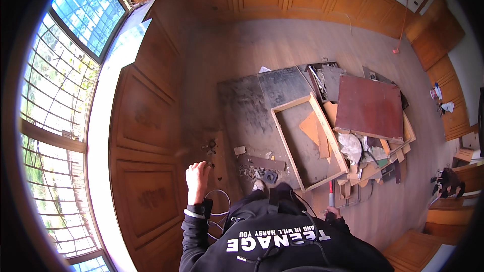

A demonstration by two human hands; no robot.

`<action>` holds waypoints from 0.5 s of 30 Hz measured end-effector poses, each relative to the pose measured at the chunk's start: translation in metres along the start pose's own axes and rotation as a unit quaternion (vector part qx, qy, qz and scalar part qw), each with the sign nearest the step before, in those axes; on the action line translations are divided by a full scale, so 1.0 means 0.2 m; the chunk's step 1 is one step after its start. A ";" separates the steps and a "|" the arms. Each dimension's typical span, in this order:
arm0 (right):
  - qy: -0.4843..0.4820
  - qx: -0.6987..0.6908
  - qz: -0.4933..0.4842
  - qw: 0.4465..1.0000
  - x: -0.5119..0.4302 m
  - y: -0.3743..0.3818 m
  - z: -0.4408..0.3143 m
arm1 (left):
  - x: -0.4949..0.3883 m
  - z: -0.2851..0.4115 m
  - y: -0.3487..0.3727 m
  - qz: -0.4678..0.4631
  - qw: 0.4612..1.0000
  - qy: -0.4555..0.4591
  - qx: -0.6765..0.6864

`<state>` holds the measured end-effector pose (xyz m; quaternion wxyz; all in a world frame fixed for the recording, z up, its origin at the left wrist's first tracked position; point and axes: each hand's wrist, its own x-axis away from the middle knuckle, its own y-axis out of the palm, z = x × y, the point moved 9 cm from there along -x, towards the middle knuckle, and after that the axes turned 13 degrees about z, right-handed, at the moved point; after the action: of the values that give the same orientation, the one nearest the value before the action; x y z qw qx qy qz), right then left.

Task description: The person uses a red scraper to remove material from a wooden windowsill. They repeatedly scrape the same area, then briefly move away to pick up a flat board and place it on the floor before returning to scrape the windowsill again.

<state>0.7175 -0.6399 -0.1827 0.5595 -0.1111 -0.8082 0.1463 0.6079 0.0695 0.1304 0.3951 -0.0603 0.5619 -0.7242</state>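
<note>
My left hand [197, 177] is raised near the wooden wall panelling, its fingers bent; whether it holds something small cannot be made out. A dark band and a white one circle that wrist. Low at my right side, my right hand [332, 211] is closed around the handle of a tool [331, 196] with a red upper part and a grey lower part; its kind is unclear. Just beyond it lies a pale wooden drawer frame [277, 128] with loose board pieces inside. Broken bits and a dark square part [270, 176] lie before my feet.
A heap of boards topped by a dark red panel [369, 106] lies on the right, with a white plastic bag [350, 147] beside it. Dark sheets [242, 102] cover some floor. Barred windows [56, 83] line the left. A red-headed long-handled tool [396, 50] leans far right.
</note>
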 end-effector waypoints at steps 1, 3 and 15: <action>0.012 0.010 0.010 1.000 0.03 0.00 -0.05 | -0.05 -0.02 -0.01 0.009 1.000 0.000 -0.007; -0.037 0.052 -0.013 0.998 0.10 0.04 -0.20 | -0.14 -0.04 0.04 -0.012 1.000 -0.013 -0.013; -0.135 0.061 -0.140 0.979 -0.10 0.58 -1.31 | -0.71 -0.13 0.25 0.043 0.989 -0.136 0.038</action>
<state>0.9708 -0.5092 -0.1547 0.4663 0.0575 -0.8733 0.1290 0.7159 0.1764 0.1280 0.5003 -0.1192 0.4773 -0.7125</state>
